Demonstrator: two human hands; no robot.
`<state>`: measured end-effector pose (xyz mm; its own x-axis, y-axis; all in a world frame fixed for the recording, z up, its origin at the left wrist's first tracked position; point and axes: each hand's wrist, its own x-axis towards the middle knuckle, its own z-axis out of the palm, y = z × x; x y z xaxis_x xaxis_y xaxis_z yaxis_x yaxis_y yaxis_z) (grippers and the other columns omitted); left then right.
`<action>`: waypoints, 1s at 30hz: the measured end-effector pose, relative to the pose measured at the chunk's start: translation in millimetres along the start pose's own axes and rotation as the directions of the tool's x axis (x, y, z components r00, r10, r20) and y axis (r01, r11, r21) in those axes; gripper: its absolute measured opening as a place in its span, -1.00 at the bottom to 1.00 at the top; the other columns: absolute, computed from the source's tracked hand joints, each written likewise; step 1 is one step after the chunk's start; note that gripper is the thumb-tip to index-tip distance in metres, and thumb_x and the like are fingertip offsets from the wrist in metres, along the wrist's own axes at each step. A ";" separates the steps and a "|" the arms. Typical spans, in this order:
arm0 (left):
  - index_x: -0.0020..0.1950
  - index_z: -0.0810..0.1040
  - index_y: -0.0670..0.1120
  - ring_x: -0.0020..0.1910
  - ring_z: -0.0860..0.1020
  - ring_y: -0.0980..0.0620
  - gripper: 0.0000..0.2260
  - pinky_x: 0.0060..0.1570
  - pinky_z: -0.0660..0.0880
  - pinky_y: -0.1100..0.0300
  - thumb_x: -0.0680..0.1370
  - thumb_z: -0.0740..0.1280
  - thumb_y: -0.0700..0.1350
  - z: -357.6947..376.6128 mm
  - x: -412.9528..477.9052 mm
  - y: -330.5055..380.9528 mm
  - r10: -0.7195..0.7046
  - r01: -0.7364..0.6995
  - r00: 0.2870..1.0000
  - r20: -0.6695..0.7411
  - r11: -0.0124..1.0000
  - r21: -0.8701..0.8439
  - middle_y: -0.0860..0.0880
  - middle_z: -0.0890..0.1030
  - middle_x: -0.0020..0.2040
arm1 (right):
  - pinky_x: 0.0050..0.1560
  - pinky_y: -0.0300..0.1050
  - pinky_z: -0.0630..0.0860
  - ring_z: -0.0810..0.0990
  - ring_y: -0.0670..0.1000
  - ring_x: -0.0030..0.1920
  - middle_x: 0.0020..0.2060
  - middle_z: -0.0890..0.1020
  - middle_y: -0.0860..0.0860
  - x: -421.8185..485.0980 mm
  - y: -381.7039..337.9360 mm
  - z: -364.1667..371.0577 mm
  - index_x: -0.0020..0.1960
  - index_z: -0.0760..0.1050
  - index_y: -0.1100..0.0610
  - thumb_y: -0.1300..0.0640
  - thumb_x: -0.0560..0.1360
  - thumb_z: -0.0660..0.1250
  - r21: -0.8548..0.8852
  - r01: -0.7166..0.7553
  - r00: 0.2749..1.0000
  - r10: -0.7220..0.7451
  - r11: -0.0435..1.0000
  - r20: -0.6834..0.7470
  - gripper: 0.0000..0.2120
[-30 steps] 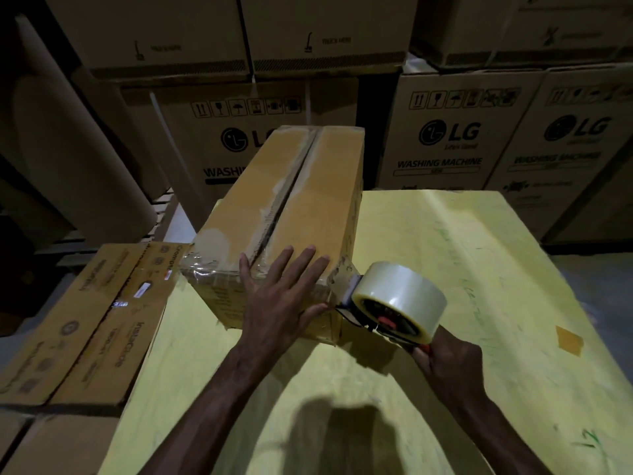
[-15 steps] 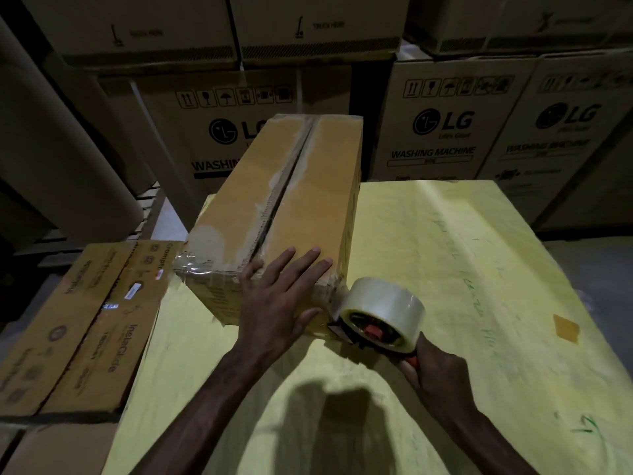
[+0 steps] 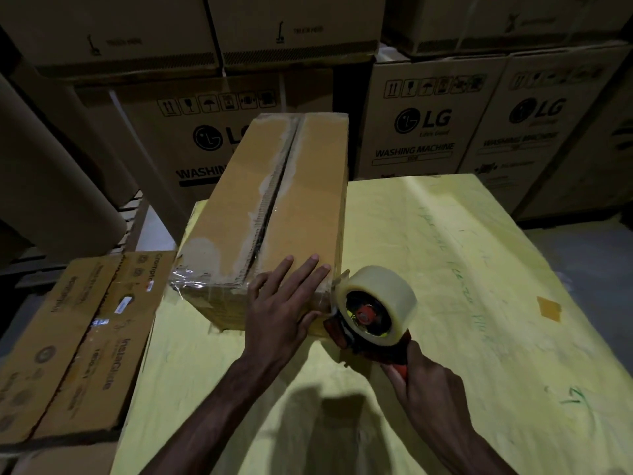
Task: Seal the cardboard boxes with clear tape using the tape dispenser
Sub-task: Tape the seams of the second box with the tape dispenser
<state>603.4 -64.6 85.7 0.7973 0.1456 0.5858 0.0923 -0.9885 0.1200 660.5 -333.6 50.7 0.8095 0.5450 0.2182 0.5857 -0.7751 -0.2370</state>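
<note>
1. The cardboard box is set on a yellow sheet; a dark gap is seen along its top seam.
2. The box's near end is pressed by the left hand, fingers flat and spread.
3. The tape dispenser is held against the box's near right corner, its handle gripped by the right hand.
4. Printed cartons are stacked behind the box.

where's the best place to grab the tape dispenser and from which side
By the orange handle, coming from the near side, as the right hand grips it now. On the tape dispenser the handle sticks back toward the person, while the tape roll and front end sit against the near right corner of the cardboard box.
</note>
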 end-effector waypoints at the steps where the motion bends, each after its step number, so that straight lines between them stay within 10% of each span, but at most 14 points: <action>1: 0.58 0.40 0.09 0.56 0.33 -0.07 -0.20 0.36 0.24 -0.05 0.39 0.63 0.05 -1.1 0.4 0.3 0.003 -0.003 1.000 0.002 1.000 -0.008 0.09 0.36 0.59 | -0.54 -0.15 0.21 0.56 0.07 -0.54 -0.47 0.57 -0.04 -2.3 -2.2 -4.8 -0.02 0.48 0.10 -0.20 0.45 0.46 -0.032 -0.019 1.000 0.019 0.999 0.014 -0.62; 7: 0.58 0.40 0.08 0.57 0.32 -0.07 -0.22 0.34 0.26 -0.07 0.41 0.62 0.03 -4.2 0.8 2.8 -0.007 0.008 1.000 0.029 0.999 -0.032 0.10 0.35 0.59 | -0.30 -0.03 0.37 0.69 0.13 -0.14 -0.16 0.68 0.02 -18.5 -42.4 -21.2 0.17 0.38 0.06 -0.34 0.60 0.16 -0.004 -0.199 0.977 0.199 0.980 0.081 -0.54; 10: 0.59 0.39 0.10 0.57 0.32 -0.06 -0.24 0.34 0.27 -0.06 0.43 0.60 0.05 -6.8 -2.1 3.3 0.006 -0.005 0.999 0.041 0.999 -0.043 0.11 0.35 0.60 | -0.53 -0.09 0.31 0.60 0.11 -0.48 -0.41 0.61 0.01 -29.5 -33.9 -11.7 0.05 0.45 0.13 -0.22 0.55 0.31 0.056 -0.167 0.981 0.159 0.984 0.114 -0.60; 14: 0.55 0.43 0.11 0.52 0.39 -0.07 -0.15 0.36 0.22 -0.03 0.31 0.68 -0.02 -15.5 21.1 3.6 -0.067 0.073 0.995 0.075 0.993 -0.092 0.10 0.41 0.56 | -0.55 -0.18 0.10 0.46 0.03 -0.65 -0.50 0.54 0.00 -58.5 -1.2 14.7 0.01 0.39 0.08 -0.25 0.66 -0.01 -0.052 -0.030 0.998 0.033 0.998 0.056 -0.58; 18: 0.56 0.42 0.09 0.52 0.40 -0.09 -0.14 0.33 0.24 -0.04 0.31 0.68 0.00 -15.9 27.7 -1.8 0.001 0.004 0.997 0.081 0.998 -0.061 0.08 0.41 0.56 | -0.29 -0.04 0.38 0.68 0.03 -0.13 -0.12 0.68 -0.04 -63.4 -2.1 15.1 0.18 0.37 -0.08 -0.35 0.61 0.07 -0.005 -0.265 0.937 0.259 0.964 0.237 -0.61; 23: 0.61 0.33 0.07 0.56 0.33 -0.08 -0.13 0.38 0.21 -0.04 0.36 0.65 0.05 -14.8 21.6 -5.6 0.024 -0.020 0.995 0.097 0.999 -0.037 0.05 0.34 0.61 | -0.27 -0.20 0.51 0.62 -0.17 -0.39 -0.46 0.63 -0.15 -52.6 6.6 16.9 -0.15 0.64 -0.04 -0.25 0.49 0.44 0.381 -0.586 0.806 0.462 0.716 0.371 -0.72; 30: 0.66 0.18 0.07 0.61 0.25 -0.07 -0.06 0.49 0.25 -0.07 0.39 0.62 0.04 -29.7 25.9 -12.0 0.102 -0.095 0.974 0.200 0.994 -0.044 0.03 0.23 0.66 | -0.31 -0.03 0.50 0.62 0.21 -0.40 -0.34 0.68 0.28 -69.8 6.6 25.6 -0.19 0.62 0.32 -0.06 0.53 0.48 0.564 -0.822 0.495 0.588 0.077 0.640 -0.58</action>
<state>605.2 -47.8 123.2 0.9058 0.0325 0.4224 -0.0103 -0.9951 0.0988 608.9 -368.6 9.7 0.7703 0.0187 -0.6374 -0.5976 -0.3275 -0.7318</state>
